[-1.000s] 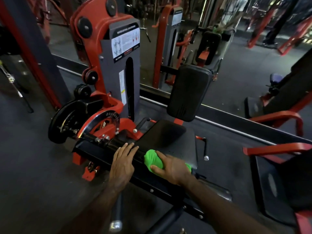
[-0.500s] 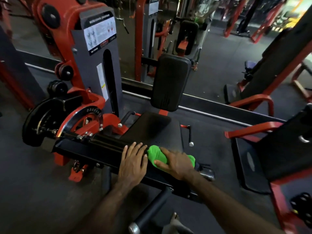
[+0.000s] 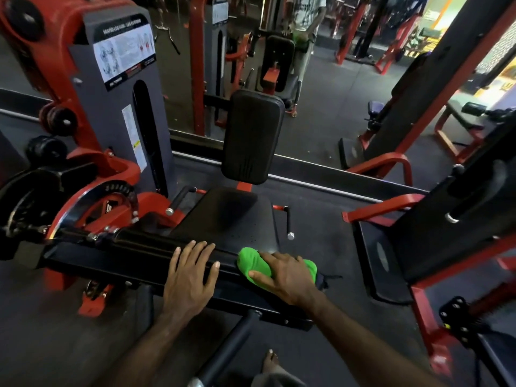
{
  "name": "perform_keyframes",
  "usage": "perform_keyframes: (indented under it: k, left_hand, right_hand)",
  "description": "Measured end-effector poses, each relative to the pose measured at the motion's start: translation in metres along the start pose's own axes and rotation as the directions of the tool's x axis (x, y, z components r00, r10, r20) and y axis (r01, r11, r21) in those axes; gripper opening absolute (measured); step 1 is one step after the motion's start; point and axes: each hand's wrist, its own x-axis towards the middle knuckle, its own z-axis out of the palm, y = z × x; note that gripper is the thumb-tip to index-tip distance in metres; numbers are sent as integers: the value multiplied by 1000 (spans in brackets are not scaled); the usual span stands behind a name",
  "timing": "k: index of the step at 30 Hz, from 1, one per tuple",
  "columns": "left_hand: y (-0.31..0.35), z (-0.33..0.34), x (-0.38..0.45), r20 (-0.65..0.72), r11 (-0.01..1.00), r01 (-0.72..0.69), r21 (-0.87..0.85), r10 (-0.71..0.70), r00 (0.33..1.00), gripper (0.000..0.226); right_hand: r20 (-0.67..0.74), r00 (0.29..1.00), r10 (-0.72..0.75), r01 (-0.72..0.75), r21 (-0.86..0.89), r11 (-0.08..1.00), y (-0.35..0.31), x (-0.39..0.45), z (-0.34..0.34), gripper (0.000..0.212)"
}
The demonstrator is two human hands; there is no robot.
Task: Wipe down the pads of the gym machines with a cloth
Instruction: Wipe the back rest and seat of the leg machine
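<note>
two hands on the roller pad [image 3: 156, 244]: left hand [image 3: 190, 277] spread flat, right hand [image 3: 284, 277] gripping green cloth [image 3: 252, 262].

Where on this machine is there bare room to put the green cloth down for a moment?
The seat pad is bare, bordered by the upright back pad behind and handles at each side. The front roller pad is crowded: left hand rests there, right hand presses the cloth.
</note>
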Motion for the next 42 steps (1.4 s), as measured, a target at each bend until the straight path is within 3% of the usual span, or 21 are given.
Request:
perform_keyframes:
  k: [5,8,13,16,20,27,33,36,42]
  left_hand:
    - [-1,4,-3,-3,1000,-7,-15,7,1000,53]
    - [4,5,1,-8,1000,16,-12,-16,1000,53]
    - [4,3,4,-24,1000,3,16,-2,1000,51]
    - [3,4,0,-3,1000,-25,-3,25,1000,51]
    - [-2,0,2,20,999,-51,-7,52,998,52]
    - [2,-1,5,42,999,-20,46,18,999,49]
    - [-15,-15,13,44,1000,-6,17,6,999,52]
    - [-30,-21,9,11,998,64,15,-64,998,55]
    - [-38,-31,5,-10,987,161,10,-161,987,63]
  right_hand:
    - [38,998,52,-54,37,998,52,-25,-4,88]
    - [17,996,86,-87,26,996,43,-19,-6,89]
    - [-12,1000,-9,8,-53,999,-2,0,2,83]
    - [77,994,-76,75,16,997,24,-9,-5,86]
    - [103,994,-33,25,75,997,52,-18,-16,81]
    - [37,993,-109,109,18,994,-24,30,5,92]
    - [174,970,-168,145,137,980,7,21,-13,85]
    - [149,981,-123,110,95,989,1,26,-15,85]
    - [101,979,-176,170,67,983,-55,57,-1,98]
